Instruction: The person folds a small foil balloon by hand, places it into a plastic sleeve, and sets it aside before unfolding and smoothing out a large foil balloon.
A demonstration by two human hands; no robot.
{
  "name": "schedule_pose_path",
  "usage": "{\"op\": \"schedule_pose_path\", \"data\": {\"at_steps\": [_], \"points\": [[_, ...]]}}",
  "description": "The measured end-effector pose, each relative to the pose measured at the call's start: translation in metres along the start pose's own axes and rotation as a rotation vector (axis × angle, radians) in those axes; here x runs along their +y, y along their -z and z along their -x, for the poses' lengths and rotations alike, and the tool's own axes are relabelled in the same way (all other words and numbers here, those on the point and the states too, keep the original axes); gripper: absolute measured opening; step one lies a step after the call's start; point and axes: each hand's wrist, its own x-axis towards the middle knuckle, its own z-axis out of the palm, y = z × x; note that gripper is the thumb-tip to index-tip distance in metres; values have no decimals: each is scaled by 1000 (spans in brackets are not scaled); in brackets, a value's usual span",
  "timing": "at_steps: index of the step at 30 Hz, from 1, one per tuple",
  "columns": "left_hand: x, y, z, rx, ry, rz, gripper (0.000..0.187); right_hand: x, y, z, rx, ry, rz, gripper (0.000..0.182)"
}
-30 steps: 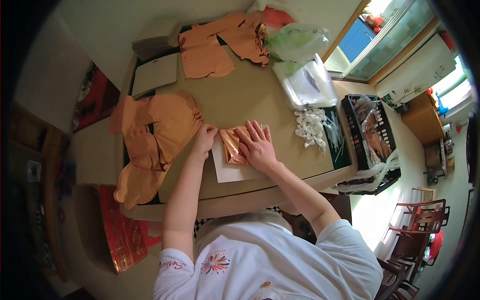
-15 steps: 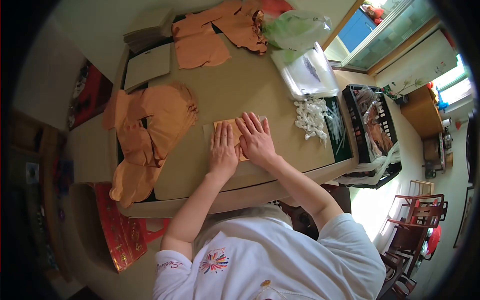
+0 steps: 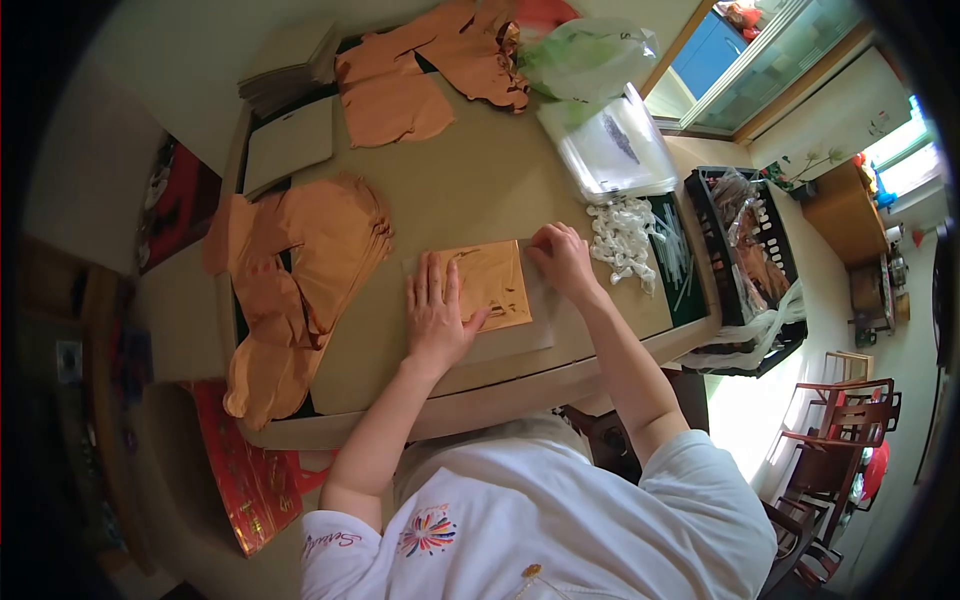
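Kept left hand [image 3: 437,315] flat, with folded foil [image 3: 493,285] partly beneath; shifted right hand [image 3: 567,262] off it, curled, with hold unclear, near edge of pale sheet [image 3: 540,325], apparently leaving pressing to left palm.

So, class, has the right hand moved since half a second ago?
Yes: the right hand has shifted rightward, from atop the copper foil to beside its right edge, nearer the white pile.

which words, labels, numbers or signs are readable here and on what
"Ser…", red script on the white fabric left sleeve; rest unclear.
Lettering above the multicoloured firework print on the white T-shirt: too small.
Gold marks on the red-and-gold box: too blurred.
Mark on the translucent greenish plastic bag: too small.
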Motion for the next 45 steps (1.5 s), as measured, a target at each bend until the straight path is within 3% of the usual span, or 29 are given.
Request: {"op": "schedule_pose_path", "data": {"at_steps": [6,9,11,13,19,22,25,28,34,40,45], "points": [[-13,5,2,-64,-26,-65,87,-10,-3,-12,9,-18,8,16],[-14,6,0,-64,-35,-81,87,-26,-18,-13,290,270,35,26],[-14,4,1,-25,-37,-51,88,-49,-20,-7,13,407,161,40],[-16,2,3,60,-30,16,89,-55,-32,0,-108,408,160,44],[-9,10,1,74,20,100,93,-59,-55,28,21,347,241,53],[-8,14,-3,59,65,166,80,-60,-54,30,-10,324,271,53],[4,16,-18,84,128,-55,66,-64,-51,30,-25,304,280,52],[21,3,-34,-26,82,19,58,-61,-51,29,-39,322,327,51],[3,-20,-27,47,108,24,62,-58,-53,29,-48,296,273,51],[1,0,-20,-60,188,-64,75,-52,-46,25,-54,165,283,58],[-7,12,-14,-99,229,-73,76,-43,-39,24,-72,172,326,62]]}}
